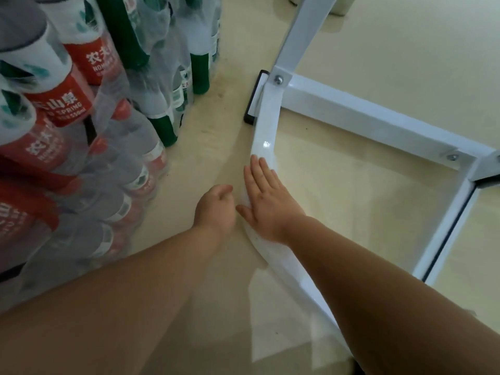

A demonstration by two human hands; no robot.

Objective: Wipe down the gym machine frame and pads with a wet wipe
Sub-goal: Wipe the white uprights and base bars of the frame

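Note:
The white metal base frame [266, 123] of the gym machine lies low on the cream floor, with a cross bar [365, 115] running right and an upright [303, 31] rising at the back. My right hand [266, 201] lies flat with straight fingers on the near base bar, pressing a white wet wipe [244, 197] whose edge shows under the fingers. My left hand [216, 209] hovers just left of the bar over the floor, fingers loosely curled, holding nothing I can see.
Shrink-wrapped packs of water bottles with red labels [62, 131] and green-capped bottles [167, 90] are stacked close on the left. A black rubber foot [254, 98] caps the frame's corner. Another white bar [449, 231] closes the frame at right.

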